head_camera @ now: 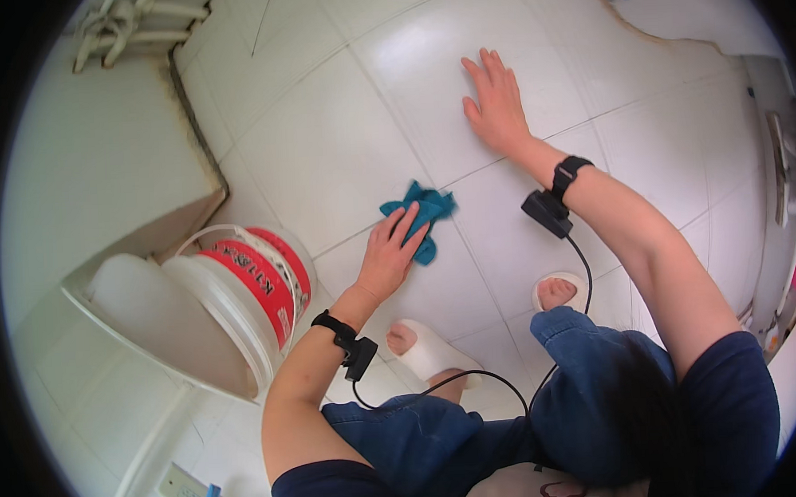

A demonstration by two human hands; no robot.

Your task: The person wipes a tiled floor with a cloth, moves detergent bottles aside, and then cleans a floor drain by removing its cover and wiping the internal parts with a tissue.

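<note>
A crumpled teal cloth [425, 207] lies on the white tiled floor [313, 145], across a grout line. My left hand [384, 259] is on the cloth, with spread fingers over its folds, and part of the cloth is hidden under them. Farther out and to the right, my right hand [499, 114] is held flat over a bare tile, its fingers slightly apart and nothing in it. Whether the right palm touches the floor is hard to tell. Each wrist wears a black strap with a small cabled device.
At left, a white bucket [219, 273] with red printed bands stands beside a white boxed ledge [120, 141]. Pale pipes [129, 37] run at the upper left. A white fixture [694, 9] curves in at the upper right. My white slippers [429, 354] are close below my hands.
</note>
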